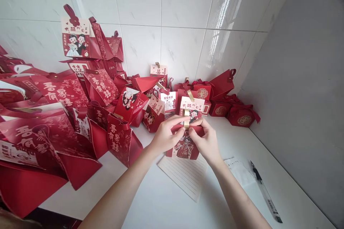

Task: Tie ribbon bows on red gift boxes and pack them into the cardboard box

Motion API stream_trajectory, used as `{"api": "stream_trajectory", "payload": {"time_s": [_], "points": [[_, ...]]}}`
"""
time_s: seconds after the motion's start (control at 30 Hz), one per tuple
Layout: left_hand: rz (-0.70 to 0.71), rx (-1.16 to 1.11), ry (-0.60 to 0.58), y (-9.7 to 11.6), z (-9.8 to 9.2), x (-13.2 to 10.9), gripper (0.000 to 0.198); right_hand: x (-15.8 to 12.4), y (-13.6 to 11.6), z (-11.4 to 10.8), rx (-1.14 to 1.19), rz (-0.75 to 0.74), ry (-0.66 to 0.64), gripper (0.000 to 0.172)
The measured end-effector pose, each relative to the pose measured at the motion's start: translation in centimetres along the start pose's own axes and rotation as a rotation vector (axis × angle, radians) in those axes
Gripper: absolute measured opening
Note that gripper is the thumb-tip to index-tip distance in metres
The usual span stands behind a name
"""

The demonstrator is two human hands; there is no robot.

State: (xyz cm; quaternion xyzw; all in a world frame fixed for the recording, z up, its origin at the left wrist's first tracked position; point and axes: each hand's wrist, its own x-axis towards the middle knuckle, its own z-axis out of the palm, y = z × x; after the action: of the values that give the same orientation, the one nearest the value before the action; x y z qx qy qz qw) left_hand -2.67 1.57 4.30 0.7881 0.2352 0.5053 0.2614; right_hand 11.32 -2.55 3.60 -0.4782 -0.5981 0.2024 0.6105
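A red gift box (185, 147) with a printed figure on its front stands upright on the white table, over the far end of a lined paper sheet (185, 176). A gold strap (186, 118) rises in a loop from its top. My left hand (170, 133) pinches the top of the box at the left of the strap, its index finger touching the gold. My right hand (204, 139) pinches the top edge just right of the strap. Directly behind stands another box (191, 104) with a cartoon figure and a gold strap.
Many red boxes (61, 91) crowd the left side, some stacked. More red boxes (240, 114) line the tiled wall (185, 3) at the back right. A black pen (266, 191) and a crumpled clear wrapper (239, 171) lie at the right. A grey wall borders the table's right edge.
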Motion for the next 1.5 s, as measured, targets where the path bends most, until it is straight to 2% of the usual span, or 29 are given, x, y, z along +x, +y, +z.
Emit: {"api": "stream_trajectory", "payload": {"time_s": [0.2,0.43,0.7,0.83,1.03,1.5], "points": [[0.017,-0.014,-0.008,-0.1,-0.1,-0.1,0.035,-0.5,0.6,0.4,-0.066,-0.088,0.062,0.009],[0.018,0.008,-0.016,-0.3,-0.2,-0.2,0.032,-0.6,0.8,0.2,-0.125,-0.146,0.03,0.007],[0.012,0.006,-0.01,-0.4,-0.2,-0.1,0.034,-0.2,0.6,0.0,-0.119,-0.14,0.002,0.01],[0.02,0.015,-0.023,-0.5,-0.1,-0.1,0.043,0.0,0.4,-0.3,-0.108,-0.108,-0.025,0.013],[-0.054,-0.092,0.063,-0.9,0.4,-0.6,0.06,0.1,0.1,-0.4,-0.098,-0.036,-0.042,0.013],[-0.156,-0.192,0.187,-1.1,1.2,-0.8,0.044,0.0,0.5,-0.1,-0.099,-0.029,-0.028,0.015]]}}
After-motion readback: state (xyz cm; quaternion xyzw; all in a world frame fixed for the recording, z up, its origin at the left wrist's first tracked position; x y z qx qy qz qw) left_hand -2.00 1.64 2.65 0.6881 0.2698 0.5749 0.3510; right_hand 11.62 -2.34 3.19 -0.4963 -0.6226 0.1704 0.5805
